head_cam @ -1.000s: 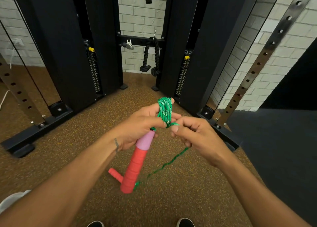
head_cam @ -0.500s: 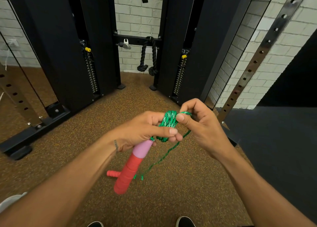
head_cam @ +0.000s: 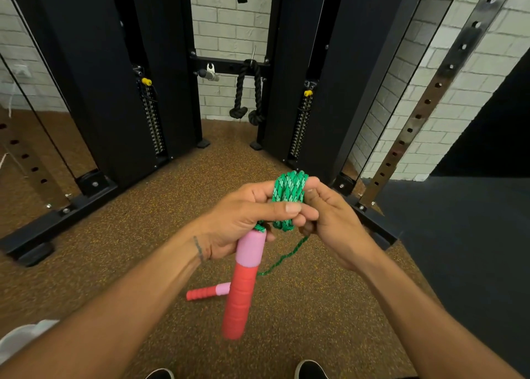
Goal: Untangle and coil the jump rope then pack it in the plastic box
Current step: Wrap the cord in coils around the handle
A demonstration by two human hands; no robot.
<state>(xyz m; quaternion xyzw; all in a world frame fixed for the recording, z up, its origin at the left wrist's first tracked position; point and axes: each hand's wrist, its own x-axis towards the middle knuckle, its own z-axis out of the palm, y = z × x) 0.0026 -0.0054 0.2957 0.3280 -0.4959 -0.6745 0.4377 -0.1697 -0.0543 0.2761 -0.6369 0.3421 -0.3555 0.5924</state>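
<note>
A green jump rope is wound into a tight coil (head_cam: 288,198) around the fingers of my left hand (head_cam: 243,218), which pinches it with the thumb across. One pink-and-red handle (head_cam: 242,281) hangs down from that hand. My right hand (head_cam: 329,221) grips the coil's right side, and a loose green strand (head_cam: 282,259) trails from under it down toward the floor. The second handle (head_cam: 208,291) lies on the brown floor below. No plastic box is in view.
Black cable-machine towers (head_cam: 109,86) stand ahead with a black rope attachment (head_cam: 246,91) hanging between them. A perforated steel upright (head_cam: 424,109) leans at the right beside a dark mat (head_cam: 473,249). My shoe tips (head_cam: 311,371) show at the bottom.
My right hand has carried the strand around the coil, going from its lower side over the top and down the right side. The loose strand is shorter. The hanging handle swung slightly.
</note>
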